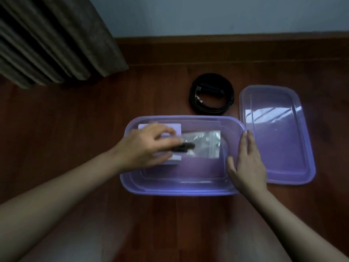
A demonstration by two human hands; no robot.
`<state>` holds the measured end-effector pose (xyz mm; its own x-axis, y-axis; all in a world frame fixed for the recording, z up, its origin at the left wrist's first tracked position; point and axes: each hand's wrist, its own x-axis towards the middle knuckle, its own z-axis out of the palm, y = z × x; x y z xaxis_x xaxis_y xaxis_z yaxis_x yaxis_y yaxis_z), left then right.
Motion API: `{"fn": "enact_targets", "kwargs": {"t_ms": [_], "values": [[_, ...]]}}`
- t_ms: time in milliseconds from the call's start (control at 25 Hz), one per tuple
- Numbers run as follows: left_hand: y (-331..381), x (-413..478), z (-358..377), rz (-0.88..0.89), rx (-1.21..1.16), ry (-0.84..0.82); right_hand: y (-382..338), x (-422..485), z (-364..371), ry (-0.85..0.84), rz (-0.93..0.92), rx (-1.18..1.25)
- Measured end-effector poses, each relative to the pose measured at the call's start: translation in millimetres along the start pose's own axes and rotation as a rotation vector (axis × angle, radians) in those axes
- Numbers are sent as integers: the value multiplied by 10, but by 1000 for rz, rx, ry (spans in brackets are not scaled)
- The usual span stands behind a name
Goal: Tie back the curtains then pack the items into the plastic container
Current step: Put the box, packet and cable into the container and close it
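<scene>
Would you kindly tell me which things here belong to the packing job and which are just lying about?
Part of the job: plastic container, lid, white box, clear zip bag, small black item in the left hand, coiled black cable, curtain; right hand on the container's rim.
Just surroundings: wooden floor, wall.

- The container (170, 188) is seen to be translucent purple plastic, smooth and slightly glossy.
- The lid (279, 140) is made of the same plastic; a bright reflection is carried on its shiny surface.
- The floor (75, 129) is shown as polished reddish-brown wood.
- The curtain (47, 40) is a matt, pleated brown cloth.
- The bag (205, 142) is clear, glossy plastic film.
- The coiled cable (211, 94) is sheathed in matt black.
- The white box (173, 127) appears smooth.
</scene>
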<state>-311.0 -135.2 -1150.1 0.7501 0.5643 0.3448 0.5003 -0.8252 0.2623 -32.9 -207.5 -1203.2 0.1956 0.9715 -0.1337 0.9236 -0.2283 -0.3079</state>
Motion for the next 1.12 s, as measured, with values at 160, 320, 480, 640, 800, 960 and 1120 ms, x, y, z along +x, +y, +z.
{"fn": "enact_targets", "kwargs": {"t_ms": [160,320,480,640,800,960,1120], "values": [[229,-404,236,210,143,-178,-11,-13,-25,-22,20,3],[231,-510,406,228,157,-354,-16,-15,-27,-20,24,13],[239,-398,417,217,338,-377,0,-24,-30,-22,19,20],[270,-442,401,195,475,-201,-2,-29,-25,-21,20,35],[135,-518,458,131,527,-264,-1,-25,-28,-27,19,25],[96,-537,529,34,362,-393,-7,-32,-36,-33,17,29],[106,-388,365,35,225,-417,-4,-27,-39,-26,17,33]]}}
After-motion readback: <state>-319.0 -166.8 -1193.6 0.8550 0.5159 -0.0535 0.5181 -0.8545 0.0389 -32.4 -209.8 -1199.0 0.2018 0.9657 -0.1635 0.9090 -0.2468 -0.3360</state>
